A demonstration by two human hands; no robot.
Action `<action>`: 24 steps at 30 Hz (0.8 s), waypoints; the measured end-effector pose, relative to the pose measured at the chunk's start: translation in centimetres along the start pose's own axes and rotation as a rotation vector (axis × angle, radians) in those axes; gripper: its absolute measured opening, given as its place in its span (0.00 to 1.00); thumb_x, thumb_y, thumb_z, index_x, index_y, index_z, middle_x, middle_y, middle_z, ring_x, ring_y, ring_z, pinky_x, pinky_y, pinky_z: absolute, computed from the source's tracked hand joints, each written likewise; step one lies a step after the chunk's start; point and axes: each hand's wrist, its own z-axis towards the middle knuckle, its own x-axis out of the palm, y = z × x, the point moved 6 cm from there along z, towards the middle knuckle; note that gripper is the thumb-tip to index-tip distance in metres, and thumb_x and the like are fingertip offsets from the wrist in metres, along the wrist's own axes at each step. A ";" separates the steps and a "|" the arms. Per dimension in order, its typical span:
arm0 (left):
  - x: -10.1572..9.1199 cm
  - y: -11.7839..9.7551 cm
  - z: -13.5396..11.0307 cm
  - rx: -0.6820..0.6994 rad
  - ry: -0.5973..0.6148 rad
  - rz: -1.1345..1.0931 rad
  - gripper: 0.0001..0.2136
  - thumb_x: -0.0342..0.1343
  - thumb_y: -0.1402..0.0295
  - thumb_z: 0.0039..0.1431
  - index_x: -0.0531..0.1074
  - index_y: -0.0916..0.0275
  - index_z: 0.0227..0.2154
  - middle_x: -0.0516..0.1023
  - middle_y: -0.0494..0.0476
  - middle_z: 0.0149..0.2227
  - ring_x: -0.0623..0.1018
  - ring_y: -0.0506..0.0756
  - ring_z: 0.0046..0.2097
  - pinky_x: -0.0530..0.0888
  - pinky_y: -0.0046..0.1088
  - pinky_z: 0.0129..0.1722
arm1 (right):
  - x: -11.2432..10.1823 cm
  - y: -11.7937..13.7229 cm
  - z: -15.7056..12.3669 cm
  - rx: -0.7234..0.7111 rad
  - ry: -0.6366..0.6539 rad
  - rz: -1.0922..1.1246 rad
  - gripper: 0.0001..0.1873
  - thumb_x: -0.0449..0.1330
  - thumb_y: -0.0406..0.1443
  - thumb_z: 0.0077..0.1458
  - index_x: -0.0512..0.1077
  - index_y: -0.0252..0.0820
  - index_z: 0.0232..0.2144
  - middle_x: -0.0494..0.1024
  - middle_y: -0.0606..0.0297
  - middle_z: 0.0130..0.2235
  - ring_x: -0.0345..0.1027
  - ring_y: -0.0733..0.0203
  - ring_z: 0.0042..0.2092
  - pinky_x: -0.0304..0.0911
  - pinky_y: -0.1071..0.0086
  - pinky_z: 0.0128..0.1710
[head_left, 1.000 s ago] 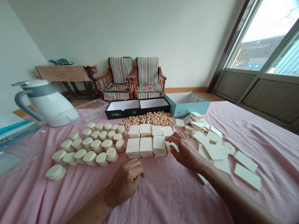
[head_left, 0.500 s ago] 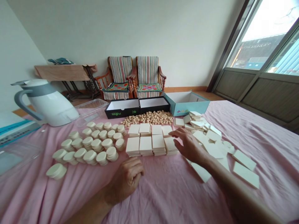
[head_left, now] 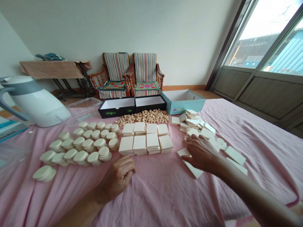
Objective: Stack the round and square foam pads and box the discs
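My left hand (head_left: 120,176) rests on the pink cloth as a loose fist, with nothing showing in it. In front of it stand neat stacks of cream square pieces (head_left: 139,144), set in two rows. My right hand (head_left: 201,153) is over a scattered heap of the same flat squares (head_left: 208,133), fingers stretched forward and thumb apart. It touches or hovers just above squares near its fingertips; its palm hides some of them. Stacks of cream round discs (head_left: 80,156) stand in rows left of the square stacks.
Small wooden pieces (head_left: 146,117) lie in a pile behind the squares. Beyond are a black two-part box (head_left: 117,112) and a light blue box (head_left: 186,105). A white and grey jug (head_left: 40,104) and a clear plastic tray (head_left: 82,108) stand at the left.
My right hand has moved from the rear right square stack rightward and toward me, onto the loose squares. My left hand keeps its place on the cloth. The view has turned slightly right.
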 end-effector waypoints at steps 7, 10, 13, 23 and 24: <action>0.1 0.3 0.1 -0.006 0.025 0.005 0.13 0.43 0.83 0.57 0.66 0.62 0.24 0.70 0.51 0.24 0.71 0.50 0.29 0.67 0.25 0.30 | 0.5 1.2 0.1 0.086 -0.008 -0.046 0.22 0.55 0.48 0.56 0.76 0.32 0.32 0.77 0.46 0.35 0.66 0.43 0.45 0.55 0.56 0.44; 0.1 0.4 0.1 -0.006 0.029 0.004 0.12 0.43 0.83 0.57 0.66 0.62 0.24 0.70 0.51 0.24 0.71 0.50 0.29 0.67 0.25 0.30 | 0.9 1.2 0.3 0.108 -0.046 -0.027 0.22 0.54 0.47 0.55 0.75 0.32 0.35 0.75 0.44 0.40 0.65 0.44 0.46 0.54 0.56 0.45; 0.1 0.3 0.1 0.003 0.022 0.002 0.13 0.43 0.83 0.57 0.66 0.62 0.24 0.70 0.51 0.24 0.71 0.50 0.29 0.67 0.25 0.30 | 1.4 1.0 0.4 0.108 -0.059 0.044 0.18 0.55 0.44 0.53 0.74 0.33 0.35 0.74 0.45 0.41 0.66 0.46 0.46 0.55 0.58 0.46; 0.1 0.1 0.3 -0.005 0.024 0.010 0.13 0.43 0.83 0.55 0.67 0.62 0.23 0.70 0.51 0.24 0.71 0.50 0.29 0.67 0.25 0.30 | -2.1 -2.5 -0.4 -0.103 -0.243 0.468 0.23 0.60 0.39 0.48 0.66 0.39 0.48 0.70 0.56 0.46 0.66 0.57 0.45 0.61 0.65 0.46; 0.1 0.1 0.3 -0.002 0.023 0.012 0.13 0.43 0.83 0.55 0.67 0.62 0.23 0.70 0.51 0.23 0.71 0.50 0.29 0.67 0.25 0.30 | -2.4 -2.4 -0.9 -0.163 -0.207 0.464 0.24 0.60 0.37 0.48 0.66 0.40 0.49 0.69 0.56 0.48 0.65 0.56 0.47 0.60 0.64 0.48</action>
